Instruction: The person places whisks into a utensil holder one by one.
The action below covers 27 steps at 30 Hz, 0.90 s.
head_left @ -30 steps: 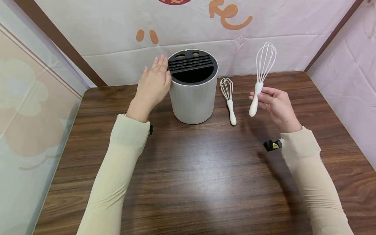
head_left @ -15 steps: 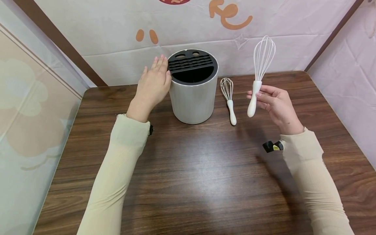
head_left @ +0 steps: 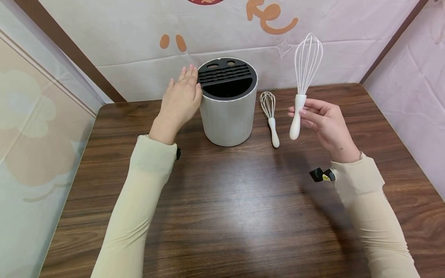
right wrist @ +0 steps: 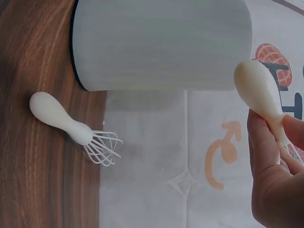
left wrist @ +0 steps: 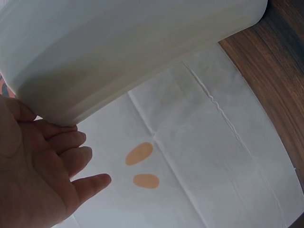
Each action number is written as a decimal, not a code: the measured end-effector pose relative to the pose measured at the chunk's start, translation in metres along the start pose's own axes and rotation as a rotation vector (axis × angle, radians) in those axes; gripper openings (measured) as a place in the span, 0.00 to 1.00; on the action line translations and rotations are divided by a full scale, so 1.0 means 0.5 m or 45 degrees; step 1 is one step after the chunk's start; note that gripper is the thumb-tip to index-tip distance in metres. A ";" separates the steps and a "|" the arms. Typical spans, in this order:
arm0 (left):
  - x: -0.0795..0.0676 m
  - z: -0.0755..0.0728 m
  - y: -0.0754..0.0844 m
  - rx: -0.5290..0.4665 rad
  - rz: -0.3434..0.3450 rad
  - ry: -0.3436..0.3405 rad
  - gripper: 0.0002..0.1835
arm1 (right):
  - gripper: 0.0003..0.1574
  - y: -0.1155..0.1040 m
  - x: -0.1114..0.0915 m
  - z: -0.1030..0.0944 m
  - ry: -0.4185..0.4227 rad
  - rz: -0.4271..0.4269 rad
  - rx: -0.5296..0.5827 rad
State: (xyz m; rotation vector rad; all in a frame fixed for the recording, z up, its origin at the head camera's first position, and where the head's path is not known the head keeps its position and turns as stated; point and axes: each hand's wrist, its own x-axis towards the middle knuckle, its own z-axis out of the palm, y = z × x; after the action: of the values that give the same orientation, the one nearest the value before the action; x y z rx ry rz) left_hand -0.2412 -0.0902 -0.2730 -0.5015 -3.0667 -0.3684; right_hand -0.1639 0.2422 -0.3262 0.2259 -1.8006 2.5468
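Note:
A large white whisk (head_left: 298, 116) is pinched by its handle between the thumb and fingers of my right hand (head_left: 325, 125), wires pointing up, raised above the table. My left hand (head_left: 180, 98) rests against the left side of a white round utensil holder (head_left: 227, 121), fingers extended near its rim. The holder's black top has two round holes, wavy slots and a wide half-moon opening. Between the holder and my right hand, a smaller white whisk (head_left: 272, 127) lies on the table. In the right wrist view the held whisk's handle end (right wrist: 256, 88) shows close to the camera.
Dark wood-grain table (head_left: 222, 216) extends in front of the holder. A pale printed cloth (head_left: 139, 42) hangs right behind the table's back edge, and further panels stand on the left and right sides.
My right hand has shifted slightly left, carrying the large whisk, whose wires have risen higher. The left hand, the holder and the small whisk stay in place.

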 end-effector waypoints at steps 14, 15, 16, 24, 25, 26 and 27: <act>0.000 0.000 0.000 -0.006 0.004 0.013 0.30 | 0.15 -0.026 -0.007 0.034 -0.079 -0.025 0.048; 0.000 0.000 0.000 -0.006 0.004 0.013 0.30 | 0.15 -0.028 -0.007 0.036 -0.081 -0.025 0.055; 0.000 0.000 0.000 -0.006 0.004 0.012 0.30 | 0.15 -0.029 -0.008 0.039 -0.083 -0.026 0.063; 0.000 0.001 0.000 -0.006 0.008 0.020 0.29 | 0.16 -0.041 -0.016 0.060 -0.144 -0.061 0.072; 0.000 0.001 0.000 -0.007 0.007 0.021 0.29 | 0.16 -0.042 -0.017 0.063 -0.150 -0.066 0.067; -0.001 0.001 0.000 -0.009 0.007 0.022 0.29 | 0.16 -0.043 -0.018 0.066 -0.155 -0.072 0.061; -0.001 0.000 0.000 -0.009 0.007 0.022 0.29 | 0.16 -0.044 -0.018 0.068 -0.161 -0.076 0.057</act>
State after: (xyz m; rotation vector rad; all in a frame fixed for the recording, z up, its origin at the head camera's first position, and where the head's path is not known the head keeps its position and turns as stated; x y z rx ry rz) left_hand -0.2408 -0.0901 -0.2732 -0.5037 -3.0482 -0.3816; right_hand -0.1494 0.2182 -0.2955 0.4441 -1.7487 2.5873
